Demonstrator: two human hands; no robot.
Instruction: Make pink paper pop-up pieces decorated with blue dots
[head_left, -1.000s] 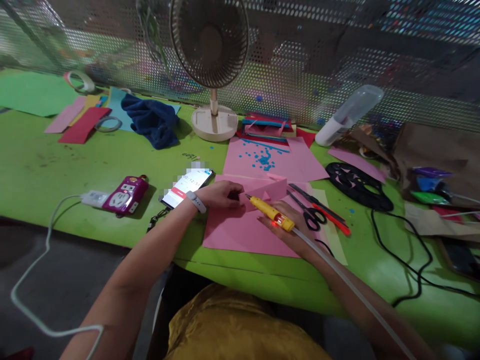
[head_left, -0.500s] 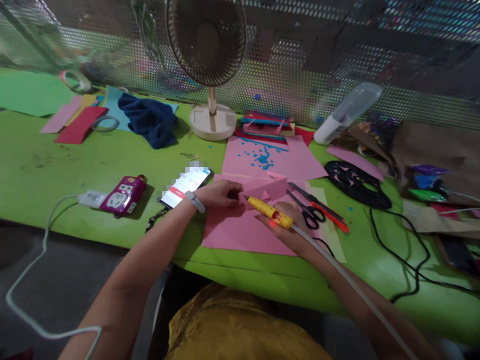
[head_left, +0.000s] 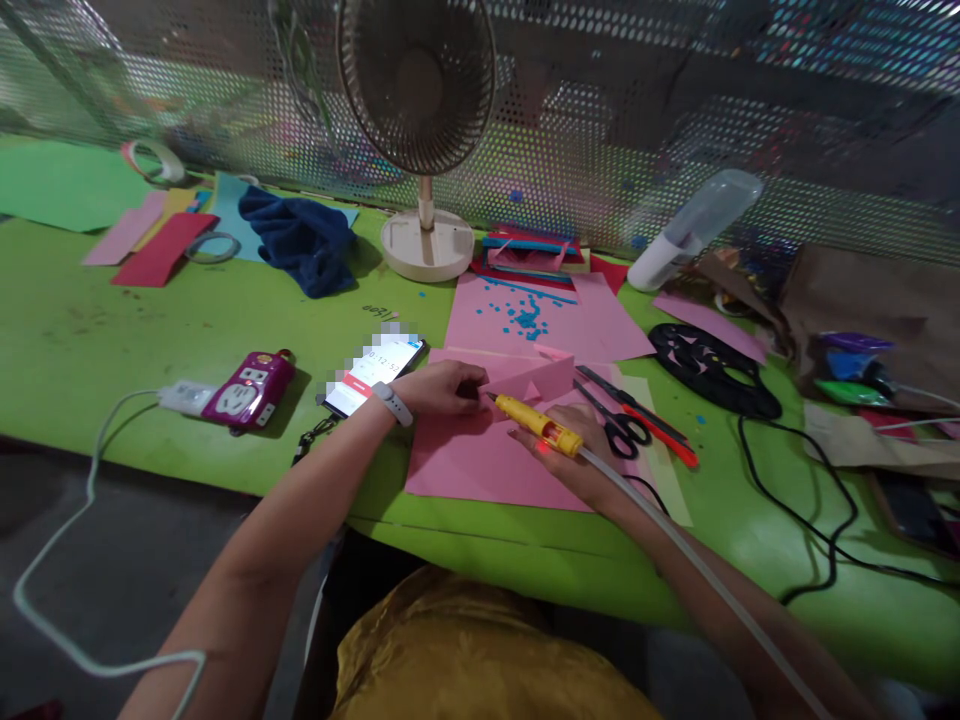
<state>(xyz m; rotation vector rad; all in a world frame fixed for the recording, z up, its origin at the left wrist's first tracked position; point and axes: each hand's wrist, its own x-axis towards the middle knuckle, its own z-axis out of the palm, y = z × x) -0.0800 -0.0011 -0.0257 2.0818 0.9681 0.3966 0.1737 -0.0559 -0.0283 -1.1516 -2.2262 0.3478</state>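
My left hand is closed in a pinch on a small folded pink paper piece that rests on a large pink sheet. My right hand grips a yellow pen-shaped glue gun with a red light and a white stick trailing back along my arm. Its tip points left and sits right at the folded piece, beside my left fingers. A grey band is on my left wrist.
A lit phone lies left of my hand, a purple power strip further left. Scissors and an orange cutter lie to the right. A fan, blue cloth, paper stacks and black cables sit on the green table.
The folded pink piece has lifted slightly under my left fingers, and the glue gun tip has edged a little closer to it. Both hands otherwise stay in place.
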